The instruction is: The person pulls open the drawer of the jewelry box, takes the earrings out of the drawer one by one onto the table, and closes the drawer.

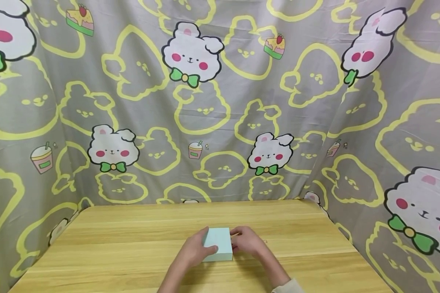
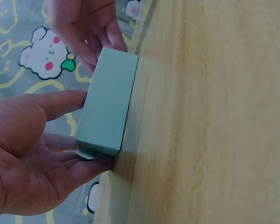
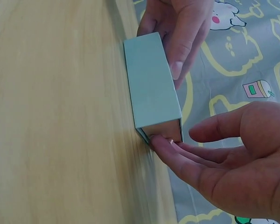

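A pale green box (image 1: pixel 220 240) lies on the wooden table in front of me. My left hand (image 1: pixel 195 248) grips its left side, the thumb on the top face and the fingers around the left end and far side. At the opposite end is my right hand (image 1: pixel 246 241), its fingertips touching the end face low down. In the right wrist view, that end of the box (image 3: pixel 154 84) shows a brownish inner face framed by the green cover. The right thumb stays apart from the box there, and the other fingers are partly hidden behind the end.
The wooden table (image 1: pixel 132 240) extends around the box on all sides. Behind it and at both sides hangs a grey curtain (image 1: pixel 220 122) printed with white rabbits and yellow outlines.
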Action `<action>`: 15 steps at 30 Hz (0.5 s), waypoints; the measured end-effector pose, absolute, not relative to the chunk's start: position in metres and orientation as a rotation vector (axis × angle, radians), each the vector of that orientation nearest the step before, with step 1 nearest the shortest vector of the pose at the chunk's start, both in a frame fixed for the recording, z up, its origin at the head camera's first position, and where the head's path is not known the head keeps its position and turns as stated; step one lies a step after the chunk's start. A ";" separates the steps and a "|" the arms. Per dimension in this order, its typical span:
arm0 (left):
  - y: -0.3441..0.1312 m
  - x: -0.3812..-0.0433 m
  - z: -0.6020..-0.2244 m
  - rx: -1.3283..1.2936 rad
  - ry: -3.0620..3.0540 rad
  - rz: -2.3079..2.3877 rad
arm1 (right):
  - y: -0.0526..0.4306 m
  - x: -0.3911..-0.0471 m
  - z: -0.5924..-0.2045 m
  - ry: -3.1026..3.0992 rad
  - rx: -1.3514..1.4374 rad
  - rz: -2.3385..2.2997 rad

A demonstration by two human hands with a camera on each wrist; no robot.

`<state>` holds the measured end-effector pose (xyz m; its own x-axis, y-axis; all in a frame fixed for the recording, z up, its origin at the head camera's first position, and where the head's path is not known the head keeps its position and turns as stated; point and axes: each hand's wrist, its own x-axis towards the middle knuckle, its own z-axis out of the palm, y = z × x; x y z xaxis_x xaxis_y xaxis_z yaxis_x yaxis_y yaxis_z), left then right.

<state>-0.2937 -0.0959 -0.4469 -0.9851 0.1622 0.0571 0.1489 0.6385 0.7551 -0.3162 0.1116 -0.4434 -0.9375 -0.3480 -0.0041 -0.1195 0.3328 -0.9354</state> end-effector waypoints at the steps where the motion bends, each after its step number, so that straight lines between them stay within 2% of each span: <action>1: -0.096 -0.294 -0.447 0.270 2.830 1.301 | 0.111 -0.316 -0.443 2.394 -0.422 -1.651; 15: -0.096 -0.294 -0.448 0.265 2.823 1.321 | 0.109 -0.314 -0.443 2.423 -0.412 -1.639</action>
